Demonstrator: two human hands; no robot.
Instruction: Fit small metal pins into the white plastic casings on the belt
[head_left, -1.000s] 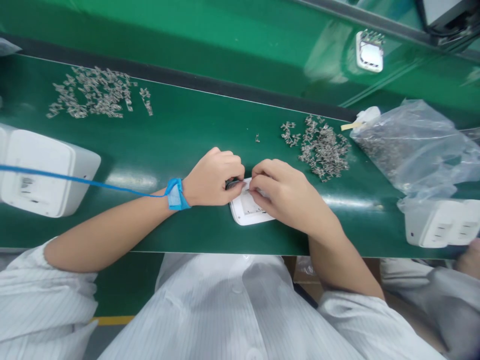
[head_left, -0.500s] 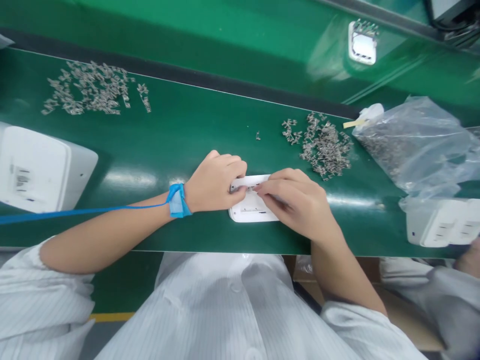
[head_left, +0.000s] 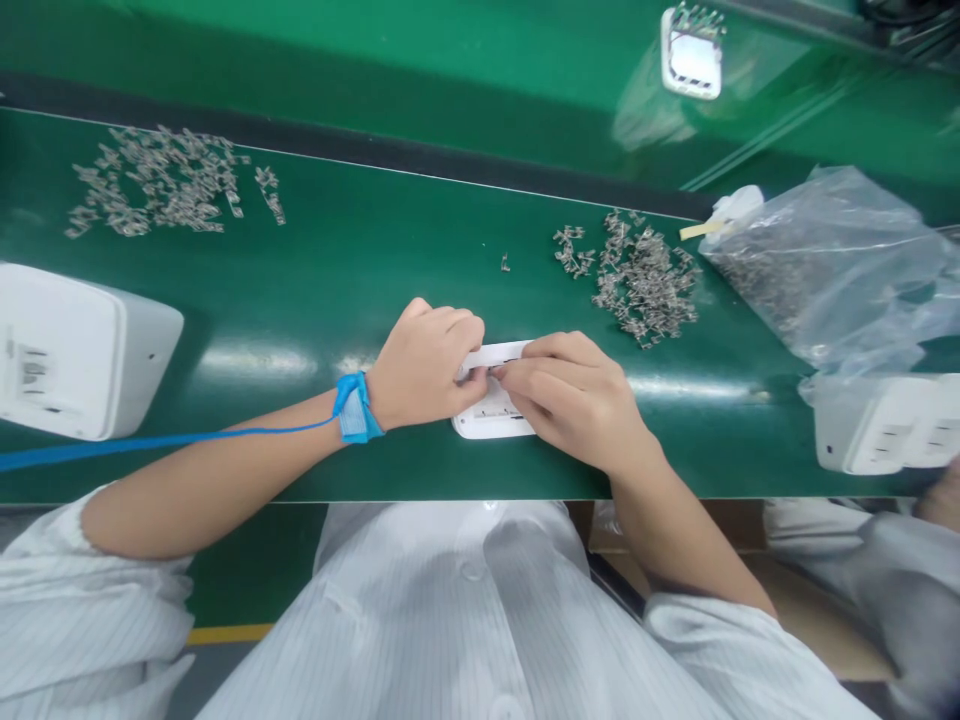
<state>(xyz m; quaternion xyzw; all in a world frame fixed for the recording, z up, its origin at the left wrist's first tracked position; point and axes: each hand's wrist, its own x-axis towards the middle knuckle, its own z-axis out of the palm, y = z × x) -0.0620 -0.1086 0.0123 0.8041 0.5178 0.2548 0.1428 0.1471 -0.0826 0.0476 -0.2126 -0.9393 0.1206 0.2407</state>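
A small white plastic housing (head_left: 491,420) lies on the green belt (head_left: 360,290) in front of me. My left hand (head_left: 424,365), with a blue wrist strap (head_left: 354,408) and cord, is curled over the housing's left edge and grips it. My right hand (head_left: 574,395) rests on the housing's right side, fingers pinched together at its top edge; what they pinch is too small to make out. A pile of small metal clips (head_left: 641,285) lies just beyond my right hand.
Another heap of metal clips (head_left: 161,180) lies far left. A white box (head_left: 75,350) stands at the left, a white socket unit (head_left: 889,425) at the right. A clear bag of clips (head_left: 817,265) lies back right. Another white housing (head_left: 691,55) sits on the far belt. Another person's sleeve (head_left: 862,560) shows lower right.
The white housing has been turned so its top edge shows more. My right hand's fingers slid left along it toward my left hand. The far housing drifted left.
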